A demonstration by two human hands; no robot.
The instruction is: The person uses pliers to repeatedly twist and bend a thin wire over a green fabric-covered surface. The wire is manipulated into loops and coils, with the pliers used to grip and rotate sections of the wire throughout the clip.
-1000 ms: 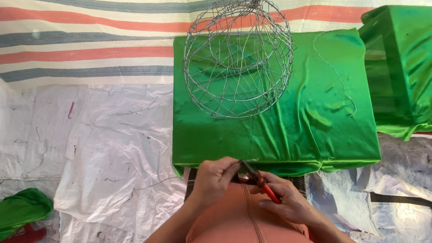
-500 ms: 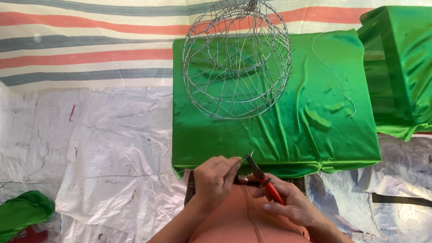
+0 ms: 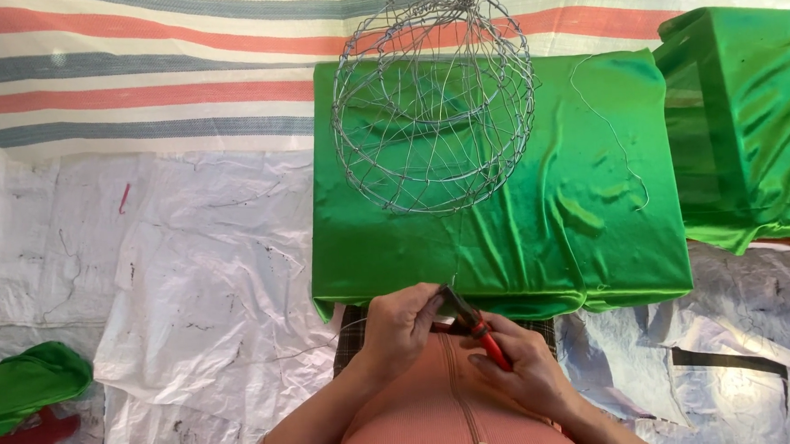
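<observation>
My right hand (image 3: 522, 368) grips red-handled pliers (image 3: 474, 324) close to my chest. The fingers of my left hand (image 3: 402, 325) pinch a thin wire (image 3: 456, 268) right at the pliers' jaws. That wire runs up toward a round wire-mesh cage (image 3: 432, 98) hanging over a table draped in shiny green cloth (image 3: 585, 239). A second loose wire (image 3: 614, 134) curls across the cloth on the right side.
A second green-draped stand (image 3: 745, 113) is at the right. White plastic sheeting (image 3: 173, 279) covers the floor, and a striped tarp (image 3: 135, 73) lies behind it. A green bundle (image 3: 25, 385) lies over something red at the lower left.
Both hands have stayed together at the pliers, with the pliers' tip shifting slightly. The view has tilted down a little, so the cage sits higher.
</observation>
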